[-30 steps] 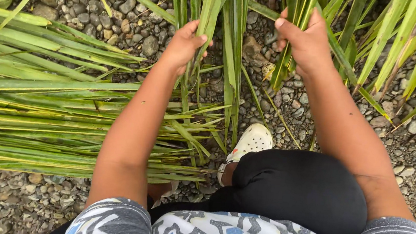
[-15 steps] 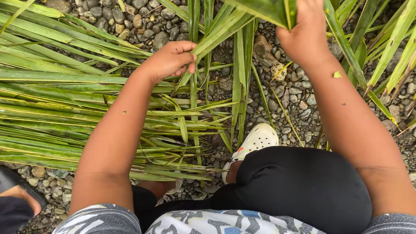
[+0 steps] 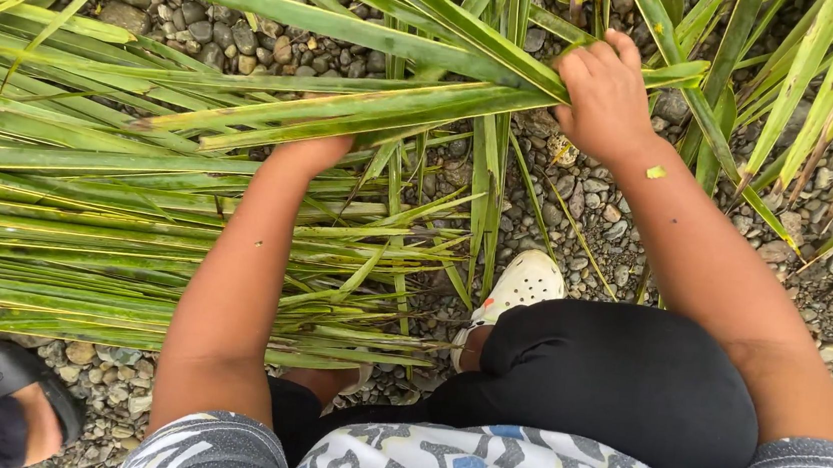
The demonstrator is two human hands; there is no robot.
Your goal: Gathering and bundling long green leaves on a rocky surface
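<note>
My right hand (image 3: 604, 95) is shut on a bunch of long green flax-like leaves (image 3: 367, 109), gripped at their base. The leaves fan out to the left across the upper part of the head view. My left hand (image 3: 315, 153) reaches forward beneath those leaves. Only its heel and wrist show, the fingers are hidden, and I cannot tell whether it holds anything. Below it a thick pile of cut leaves (image 3: 85, 235) lies flat on the gravel (image 3: 579, 208), pointing left.
More leaves stand upright at the top right (image 3: 831, 90). My white shoe (image 3: 525, 282) and black-clad knee (image 3: 624, 383) are in front of me. Another person's foot in a black sandal (image 3: 16, 392) rests at the bottom left.
My right hand came down and swung its bunch of leaves leftward, so they now cover my left hand. The left hand has stayed over the pile.
</note>
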